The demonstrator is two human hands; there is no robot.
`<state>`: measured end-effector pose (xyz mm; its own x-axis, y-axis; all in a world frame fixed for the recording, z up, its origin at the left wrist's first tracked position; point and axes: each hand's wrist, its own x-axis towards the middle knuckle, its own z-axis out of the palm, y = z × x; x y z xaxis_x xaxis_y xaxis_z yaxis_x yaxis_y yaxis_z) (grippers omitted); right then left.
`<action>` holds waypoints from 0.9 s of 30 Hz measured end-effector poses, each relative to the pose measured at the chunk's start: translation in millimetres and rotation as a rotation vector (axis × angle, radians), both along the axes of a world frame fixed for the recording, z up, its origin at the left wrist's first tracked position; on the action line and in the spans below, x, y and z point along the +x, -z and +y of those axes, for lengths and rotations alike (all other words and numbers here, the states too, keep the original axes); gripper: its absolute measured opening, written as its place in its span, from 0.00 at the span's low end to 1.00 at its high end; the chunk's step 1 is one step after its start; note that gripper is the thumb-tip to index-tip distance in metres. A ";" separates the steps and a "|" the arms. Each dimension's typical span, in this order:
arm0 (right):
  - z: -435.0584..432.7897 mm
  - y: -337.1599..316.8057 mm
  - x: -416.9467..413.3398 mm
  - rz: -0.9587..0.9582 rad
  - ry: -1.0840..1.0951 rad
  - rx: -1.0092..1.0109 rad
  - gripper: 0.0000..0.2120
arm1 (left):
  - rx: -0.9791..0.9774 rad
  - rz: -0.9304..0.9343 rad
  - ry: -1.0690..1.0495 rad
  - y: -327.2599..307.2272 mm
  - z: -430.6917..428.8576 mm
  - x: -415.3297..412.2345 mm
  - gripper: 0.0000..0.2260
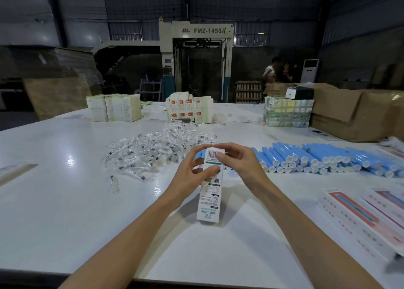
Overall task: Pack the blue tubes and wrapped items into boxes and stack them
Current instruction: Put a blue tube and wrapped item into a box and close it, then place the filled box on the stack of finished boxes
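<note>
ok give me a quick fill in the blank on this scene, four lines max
1. The left hand and right hand hold a ____ box.
2. The tubes right of the box are ____.
3. The wrapped items lie heaped to the ____ of the tubes.
4. The machine behind reads FMZ-____.

Missing words: white; blue; left; 1450A

held box (209, 198): 1 | left hand (188, 176), right hand (240, 164): 2 | blue tubes (317, 157): dozens | wrapped items (153, 150): heap, uncounted | people (277, 69): 2
</note>
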<state>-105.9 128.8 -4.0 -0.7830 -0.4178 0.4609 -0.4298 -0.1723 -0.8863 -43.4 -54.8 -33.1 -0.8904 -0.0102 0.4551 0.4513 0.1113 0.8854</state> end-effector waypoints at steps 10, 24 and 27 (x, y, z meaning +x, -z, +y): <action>-0.6 8.2 -0.4 -0.002 0.051 -0.037 0.07 | -0.039 0.010 -0.035 4.2 1.0 -3.4 0.21; -21.5 17.2 12.0 -0.219 0.044 -0.018 0.17 | 0.272 -0.059 0.028 12.4 2.3 -12.7 0.23; -19.3 22.4 16.8 -0.320 0.014 0.172 0.22 | 0.324 -0.064 0.008 13.8 -0.8 -14.9 0.26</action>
